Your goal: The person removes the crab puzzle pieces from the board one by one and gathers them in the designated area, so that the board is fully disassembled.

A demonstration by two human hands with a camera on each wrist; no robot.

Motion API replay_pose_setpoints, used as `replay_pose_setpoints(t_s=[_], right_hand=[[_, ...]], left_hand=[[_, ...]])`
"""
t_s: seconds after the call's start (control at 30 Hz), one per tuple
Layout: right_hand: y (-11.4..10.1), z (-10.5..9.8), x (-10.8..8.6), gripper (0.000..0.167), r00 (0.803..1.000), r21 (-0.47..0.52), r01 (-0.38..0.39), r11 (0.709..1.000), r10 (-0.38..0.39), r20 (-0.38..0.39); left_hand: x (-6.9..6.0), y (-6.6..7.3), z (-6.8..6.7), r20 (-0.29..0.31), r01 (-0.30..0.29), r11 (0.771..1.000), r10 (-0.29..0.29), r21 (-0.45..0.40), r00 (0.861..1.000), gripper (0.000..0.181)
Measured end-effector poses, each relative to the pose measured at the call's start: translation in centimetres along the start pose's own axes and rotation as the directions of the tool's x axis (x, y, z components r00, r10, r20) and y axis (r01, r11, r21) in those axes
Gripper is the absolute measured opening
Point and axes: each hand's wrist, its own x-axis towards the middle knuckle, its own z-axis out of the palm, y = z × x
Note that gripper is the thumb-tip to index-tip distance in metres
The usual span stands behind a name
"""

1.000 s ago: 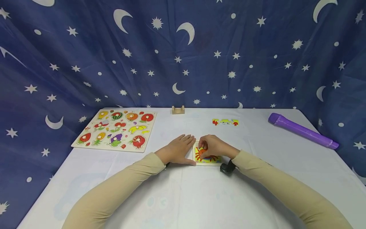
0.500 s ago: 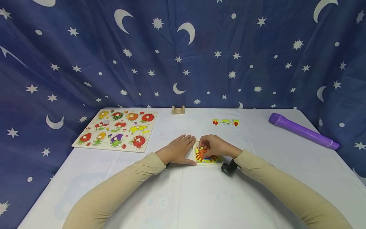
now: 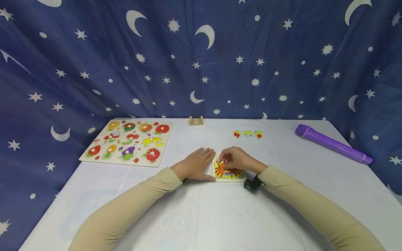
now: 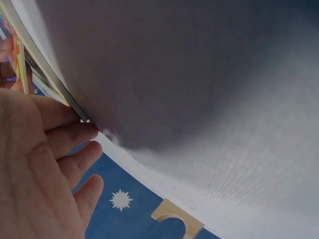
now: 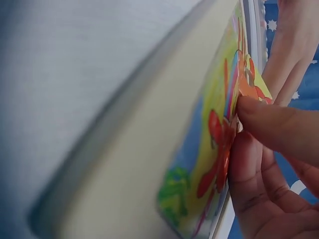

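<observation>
A small framed jigsaw puzzle (image 3: 229, 180) with a red-orange crab picture lies on the table before me. My left hand (image 3: 196, 165) rests flat on the cloth at its left edge; in the left wrist view its straight fingers (image 4: 75, 134) touch the frame's side. Over the upper part of the picture, my right hand (image 3: 237, 160) pinches a puzzle piece (image 5: 260, 85) between thumb and fingers. That piece, yellow with orange and red, stands tilted up from the board in the right wrist view. My right fingers hide part of the crab.
Several loose puzzle pieces (image 3: 248, 134) lie in a row behind the frame. A fruit peg puzzle board (image 3: 117, 162) is at the back left, a small wooden holder (image 3: 196, 121) at the back edge. A purple toy microphone (image 3: 333, 143) lies at the right. A starry curtain (image 3: 201, 69) hangs behind.
My right hand has shifted slightly right over the picture, and more of the crab's orange body shows. The left hand has stayed in place.
</observation>
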Motion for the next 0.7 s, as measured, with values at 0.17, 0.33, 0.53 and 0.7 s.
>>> replay_pose_setpoints(t_s=[0.17, 0.33, 0.53, 0.7], right_hand=[[0.1, 0.0, -0.1, 0.019, 1.000, 0.000, 0.003, 1.000, -0.003, -0.012], [0.1, -0.2, -0.2, 0.017, 1.000, 0.020, 0.015, 1.000, -0.014, -0.017], [0.6, -1.1, -0.6, 0.018, 0.999, 0.091, -0.005, 0.996, 0.009, -0.043], [2.4, -3.5, -1.2, 0.024, 0.993, 0.137, -0.041, 0.990, 0.056, -0.107]], left_hand=[[0.0, 0.0, 0.0, 0.000, -0.002, 1.000, 0.002, 0.002, 1.000, 0.099], [0.0, -0.1, 0.1, -0.012, -0.003, 1.000, 0.003, 0.017, 1.000, 0.099], [0.2, -0.1, 0.3, -0.003, 0.002, 1.000, -0.002, 0.018, 1.000, 0.100], [0.1, -0.1, 0.3, 0.006, 0.000, 1.000, 0.000, 0.029, 1.000, 0.100]])
